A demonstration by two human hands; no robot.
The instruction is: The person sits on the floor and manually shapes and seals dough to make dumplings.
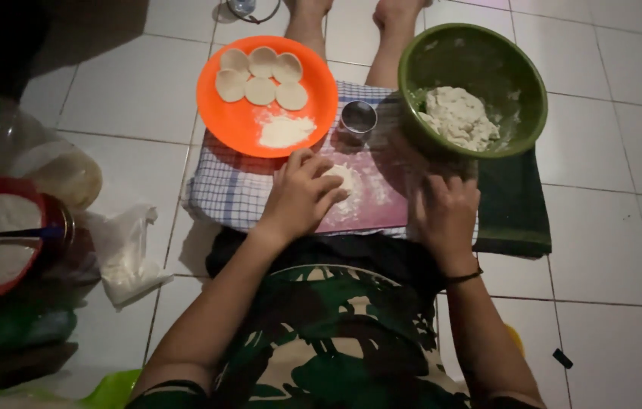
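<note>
My left hand [300,195] presses flat, fingers curled over a small dough piece [345,180] on the floured board [381,206], mid-board, nr its top edge. Right hand [446,213] rests palm-down at board's right edge, gripping nothing. Orange plate [238,121] w/ dough rounds [260,76], green bowl [472,45] beyond.
</note>
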